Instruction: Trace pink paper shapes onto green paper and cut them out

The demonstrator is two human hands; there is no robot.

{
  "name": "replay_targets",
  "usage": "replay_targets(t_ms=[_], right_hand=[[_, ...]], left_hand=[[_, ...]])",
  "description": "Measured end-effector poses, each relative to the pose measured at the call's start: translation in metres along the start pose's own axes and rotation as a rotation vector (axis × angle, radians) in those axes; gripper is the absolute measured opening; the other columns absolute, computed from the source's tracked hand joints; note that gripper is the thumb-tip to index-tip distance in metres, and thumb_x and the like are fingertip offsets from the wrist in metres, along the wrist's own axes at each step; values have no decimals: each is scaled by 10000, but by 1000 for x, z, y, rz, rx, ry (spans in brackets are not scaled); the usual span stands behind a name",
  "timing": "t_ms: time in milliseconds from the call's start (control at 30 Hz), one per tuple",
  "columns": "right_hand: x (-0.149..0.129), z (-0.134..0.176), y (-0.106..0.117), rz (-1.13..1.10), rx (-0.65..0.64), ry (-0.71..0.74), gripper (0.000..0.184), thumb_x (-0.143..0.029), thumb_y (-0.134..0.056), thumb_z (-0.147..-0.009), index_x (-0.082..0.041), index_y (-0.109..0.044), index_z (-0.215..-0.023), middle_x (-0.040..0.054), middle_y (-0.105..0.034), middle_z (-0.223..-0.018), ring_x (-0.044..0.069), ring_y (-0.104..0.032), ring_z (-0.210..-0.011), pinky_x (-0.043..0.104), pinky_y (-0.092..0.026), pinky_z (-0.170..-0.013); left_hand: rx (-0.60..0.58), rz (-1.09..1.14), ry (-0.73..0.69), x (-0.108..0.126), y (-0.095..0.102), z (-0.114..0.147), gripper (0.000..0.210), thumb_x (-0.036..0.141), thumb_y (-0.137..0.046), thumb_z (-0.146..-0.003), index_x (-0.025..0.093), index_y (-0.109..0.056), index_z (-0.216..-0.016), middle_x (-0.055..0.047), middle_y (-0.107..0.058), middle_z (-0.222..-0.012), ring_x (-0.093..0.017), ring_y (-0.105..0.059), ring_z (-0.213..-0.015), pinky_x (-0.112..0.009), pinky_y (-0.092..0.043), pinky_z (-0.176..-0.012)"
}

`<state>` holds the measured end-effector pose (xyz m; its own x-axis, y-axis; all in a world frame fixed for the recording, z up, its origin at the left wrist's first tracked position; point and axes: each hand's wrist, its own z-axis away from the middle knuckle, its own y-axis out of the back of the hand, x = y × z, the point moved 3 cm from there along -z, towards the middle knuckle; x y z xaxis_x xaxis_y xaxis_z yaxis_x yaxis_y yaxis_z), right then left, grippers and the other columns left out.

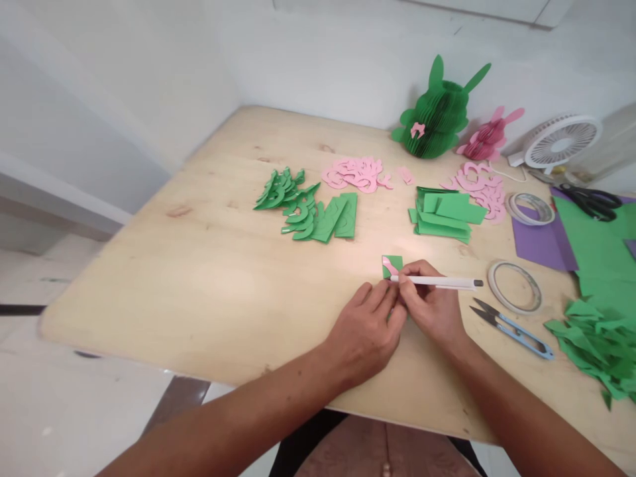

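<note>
My right hand (432,305) grips a white pen (454,283), its tip at a pink paper cutout (389,266) lying on a small green paper piece (395,260). With fingers bent and pressed together, my left hand (370,324) holds the near end of that green piece down on the table. Both hands touch side by side and hide the lower part of the paper. Blue-handled thread snips (521,334) lie to the right of my right hand, below a roll of tape (514,287).
Folded green strips (447,213), green cutouts (281,189), pink cutouts (355,173) and green scraps (601,348) lie on the wooden table (199,278). Behind stand a green paper figure (440,122), a pink one (489,136) and a white fan (561,142). Black scissors (591,201) rest at right.
</note>
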<state>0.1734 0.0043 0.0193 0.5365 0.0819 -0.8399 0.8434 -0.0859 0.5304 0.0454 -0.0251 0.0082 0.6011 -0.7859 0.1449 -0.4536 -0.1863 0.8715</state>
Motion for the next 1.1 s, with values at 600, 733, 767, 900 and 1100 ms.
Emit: replay_targets(t_ms=[600,733,767,900,1100], right_hand=[[2,-9,5,-308,220,-144,99,-290,-583,-803,-196,-581,-770,-7,-610,-631,152,-579,-615,266,-456,-577],[7,-9,3,-334,178,-135,82,-280,-594,-793,-199,-589,-809,-7,-630,-636,148,-575,-596,263,-446,-561],[9,-9,2,-339,172,-130,83,-280,-594,-792,-200,-590,-810,-7,-631,-636,147,-573,-593,263,-443,-557],[14,-9,1,-344,163,-109,97,-291,-596,-789,-198,-594,-818,-5,-635,-646,150,-577,-599,264,-442,-558],[13,-10,0,-333,138,-50,162,-337,-570,-821,-190,-610,-879,21,-667,-702,165,-607,-634,283,-470,-585]], left_hand=[[-24,-32,-8,1,-1,1,220,186,-455,-884,77,-598,-1011,-187,-613,-1210,-293,-534,-1152,-428,-424,-930],[-24,-27,-7,1,-1,0,219,189,-459,-879,85,-596,-1014,-187,-615,-1206,-285,-539,-1145,-428,-424,-924],[-25,-27,-7,1,-1,0,220,190,-462,-877,84,-595,-1015,-187,-614,-1207,-285,-538,-1145,-429,-423,-925],[-30,-36,-7,2,0,0,228,191,-472,-870,75,-590,-1026,-179,-616,-1205,-284,-538,-1144,-423,-420,-927],[-37,-42,-3,2,1,0,216,195,-474,-867,99,-589,-1022,-175,-613,-1211,-278,-536,-1151,-425,-419,-926]])
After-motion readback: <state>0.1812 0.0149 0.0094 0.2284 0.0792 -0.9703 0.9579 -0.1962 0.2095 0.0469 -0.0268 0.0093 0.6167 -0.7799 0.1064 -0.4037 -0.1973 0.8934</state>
